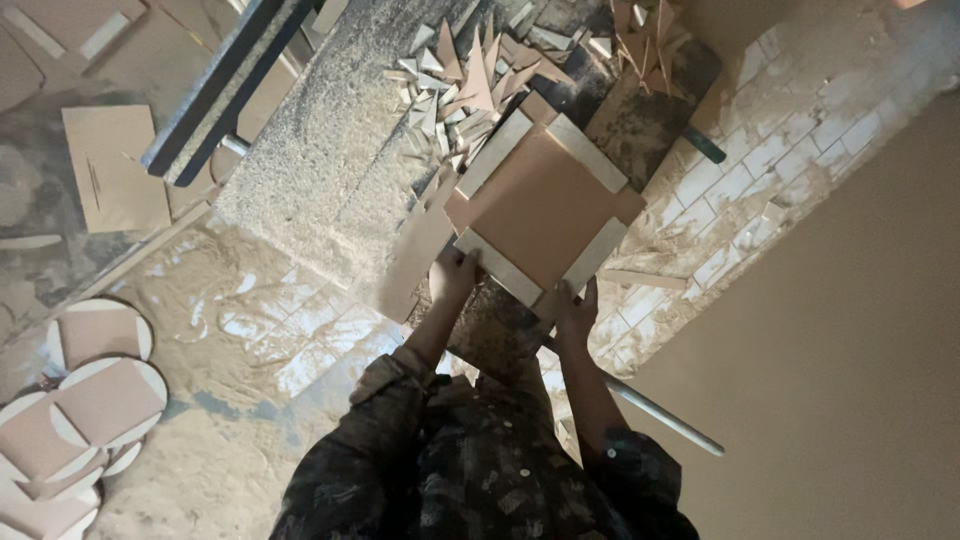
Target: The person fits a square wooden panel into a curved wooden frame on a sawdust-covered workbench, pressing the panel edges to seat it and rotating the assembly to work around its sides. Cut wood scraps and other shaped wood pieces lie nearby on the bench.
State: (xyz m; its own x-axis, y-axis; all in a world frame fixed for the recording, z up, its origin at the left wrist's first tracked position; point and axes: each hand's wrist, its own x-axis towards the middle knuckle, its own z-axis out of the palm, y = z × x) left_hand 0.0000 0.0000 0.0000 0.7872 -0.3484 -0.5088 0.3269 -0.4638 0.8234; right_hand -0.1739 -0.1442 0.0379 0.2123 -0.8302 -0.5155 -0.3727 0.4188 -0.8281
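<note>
A square brown board (pixel 545 205) with pale wooden strips along its edges lies flat on a dusty work surface in front of me. My left hand (pixel 452 272) grips its near left corner. My right hand (pixel 574 305) holds the near right corner, fingers curled over the pale strip (pixel 497 268) on the near edge. Just beyond the board lies a heap of small triangular wood offcuts (pixel 470 85).
Sawdust covers the floor (pixel 240 300) and the saw table (pixel 330 150). A dark metal rail (pixel 215 90) runs at upper left. Round-edged cut panels (pixel 95 390) lie at lower left, a flat board (pixel 110 165) at left. A metal pipe (pixel 660 415) and a plain wall (pixel 850 330) are at right.
</note>
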